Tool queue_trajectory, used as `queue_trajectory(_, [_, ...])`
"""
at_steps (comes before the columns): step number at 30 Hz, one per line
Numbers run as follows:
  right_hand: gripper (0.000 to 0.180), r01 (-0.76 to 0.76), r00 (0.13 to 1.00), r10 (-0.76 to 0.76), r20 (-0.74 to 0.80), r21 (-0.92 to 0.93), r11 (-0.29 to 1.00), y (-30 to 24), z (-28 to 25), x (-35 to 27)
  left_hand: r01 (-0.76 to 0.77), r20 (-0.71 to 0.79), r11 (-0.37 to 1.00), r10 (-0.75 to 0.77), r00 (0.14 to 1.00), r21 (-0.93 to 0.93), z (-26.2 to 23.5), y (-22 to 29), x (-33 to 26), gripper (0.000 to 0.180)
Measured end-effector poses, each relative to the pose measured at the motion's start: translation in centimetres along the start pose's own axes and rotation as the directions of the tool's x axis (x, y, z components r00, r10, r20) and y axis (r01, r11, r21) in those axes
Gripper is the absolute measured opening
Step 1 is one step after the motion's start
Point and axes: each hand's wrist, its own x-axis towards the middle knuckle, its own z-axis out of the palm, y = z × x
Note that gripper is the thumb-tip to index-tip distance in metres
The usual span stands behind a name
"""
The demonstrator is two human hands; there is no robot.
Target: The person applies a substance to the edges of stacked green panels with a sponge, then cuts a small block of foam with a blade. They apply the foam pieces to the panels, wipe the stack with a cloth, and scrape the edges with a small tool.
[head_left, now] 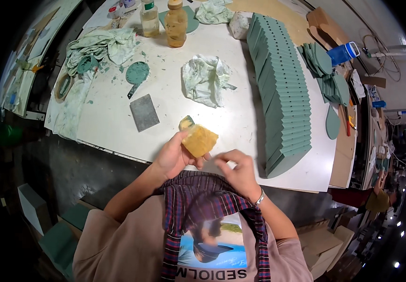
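Observation:
My left hand is closed on a worn yellow square, thin and soft-edged, possibly a sheet of sandpaper, held above the table's front edge. Just beyond it a small green piece with a yellowish patch shows, partly covered; I cannot tell whether it is held or lies on the table. To the right, my right hand is apart from the square with its fingers curled together. A greyish blur lies at its fingertips, and what they hold, if anything, cannot be made out.
A long stack of green boards with holes stands at the right. Ahead lie a crumpled cloth, a grey square block and a lid of green paste. Two bottles stand behind, rags to the left.

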Motion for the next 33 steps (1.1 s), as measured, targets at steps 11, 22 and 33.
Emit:
queue_trajectory(11, [0.029, 0.295, 0.938, -0.303, -0.17, -0.071, 0.953, -2.8, 0.4, 3.3, -0.052, -0.099, 0.936, 0.092, 0.991, 0.349, 0.6, -0.8, -0.5, 0.05])
queue_trajectory(22, [0.017, 0.363, 0.908, -0.39, -0.154, -0.178, 0.915, 0.7, -1.4, 1.2, -0.105, -0.292, 0.988, 0.135, 0.947, 0.115, 0.9, 1.2, -0.6, 0.053])
queue_trajectory(33, [0.007, 0.132, 0.973, -0.094, 0.212, -0.172, 0.976, 2.5, 1.1, -1.0, 0.0, -0.151, 0.996, -0.013, 0.988, -0.085, -0.3, 2.1, -0.3, 0.055])
